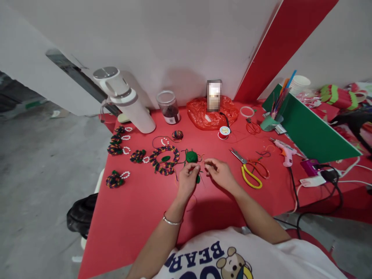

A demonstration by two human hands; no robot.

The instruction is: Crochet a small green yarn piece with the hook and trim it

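My left hand (188, 179) pinches thumb against forefinger; what lies between the fingertips is too small to make out. Facing it across a narrow gap, my right hand (220, 173) also has its fingers closed, at a fine orange thread (202, 155). Just beyond my fingertips sits a green yarn ball (192, 156), and a smaller green piece (198, 179) shows partly behind my left hand. To the left lies a braided multicoloured yarn ring (178, 155), with a small green yarn piece (165, 158) inside it. A multicoloured yarn ball (177, 135) rests farther back.
Several yarn pieces with white bead loops (115, 179) line the left. Yellow-and-red-handled scissors (247, 169), a pink glue gun (286, 152) and a power strip (312, 181) lie right. Behind are a white tumbler (136, 110), a jar (168, 107), a red thread spool (224, 132) and a phone (214, 96).
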